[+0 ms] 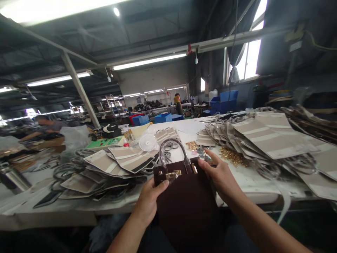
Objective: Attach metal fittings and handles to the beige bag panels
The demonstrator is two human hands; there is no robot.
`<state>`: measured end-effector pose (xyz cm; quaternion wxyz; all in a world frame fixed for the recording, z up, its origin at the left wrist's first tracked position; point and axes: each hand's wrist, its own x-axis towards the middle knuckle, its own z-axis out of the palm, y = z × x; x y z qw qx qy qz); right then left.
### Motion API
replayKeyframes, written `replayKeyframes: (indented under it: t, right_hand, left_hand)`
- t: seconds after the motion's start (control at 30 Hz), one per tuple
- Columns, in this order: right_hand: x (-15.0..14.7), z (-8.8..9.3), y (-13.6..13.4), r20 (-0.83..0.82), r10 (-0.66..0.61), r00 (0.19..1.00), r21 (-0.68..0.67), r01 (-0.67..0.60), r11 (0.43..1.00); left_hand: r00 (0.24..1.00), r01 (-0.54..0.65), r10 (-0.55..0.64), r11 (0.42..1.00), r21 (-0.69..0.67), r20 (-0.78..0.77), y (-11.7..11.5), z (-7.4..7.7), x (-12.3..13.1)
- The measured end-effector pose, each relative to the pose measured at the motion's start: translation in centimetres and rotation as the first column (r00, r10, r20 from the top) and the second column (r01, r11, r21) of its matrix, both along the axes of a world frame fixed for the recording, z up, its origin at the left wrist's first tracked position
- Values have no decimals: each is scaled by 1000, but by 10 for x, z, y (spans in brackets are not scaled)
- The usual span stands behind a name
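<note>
A dark brown handbag (184, 200) with a curved handle (172, 147) and a gold clasp (172, 174) stands upright in front of me at the table's near edge. My left hand (150, 198) grips its left top corner, thumb by the clasp. My right hand (219, 174) holds the right top corner, fingers closed near a gold fitting (194, 168).
Piles of beige bag panels with handles lie left (116, 165) and right (265, 140) on the white table (244, 181). Small gold hardware (233, 154) is scattered beyond my right hand. A white round lid (147, 142), blue bins (163, 117) and a seated person (43, 126) are farther off.
</note>
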<state>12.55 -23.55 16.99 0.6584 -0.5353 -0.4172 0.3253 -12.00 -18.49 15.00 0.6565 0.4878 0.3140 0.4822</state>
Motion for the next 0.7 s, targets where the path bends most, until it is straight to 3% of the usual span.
replayKeyframes:
  t: [0.13, 0.17, 0.23, 0.33, 0.47, 0.57, 0.7]
  right_hand:
    - [8, -14, 11, 15, 35, 999, -18, -35, 999]
    - [12, -18, 15, 12, 31, 999, -30, -30, 999]
    - [21, -28, 20, -13, 24, 1000, -59, -25, 998]
    - [29, -42, 22, -29, 69, 997, -113, -72, 991]
    - [17, -63, 19, 12, 188, 982, -159, -184, 970]
    - [0, -86, 18, -24, 251, 968, -224, -250, 942]
    - [-4, -123, 14, 93, 191, 977, -296, -156, 942]
  left_hand:
    - [992, -111, 115, 991, 72, -55, 11, -9, 14]
    - [996, -67, 72, 994, 85, -46, 15, -13, 13]
    - [990, 140, -141, 987, 81, 10, 25, -23, 6]
    - [905, 401, -390, 915, -41, 168, 42, -38, -12]
    - [858, 514, -485, 809, -285, 170, 46, -50, -13]
    - [826, 546, -562, 770, -330, 54, 38, -56, 4]
    - [755, 558, -645, 726, -403, -117, 39, -79, 24]
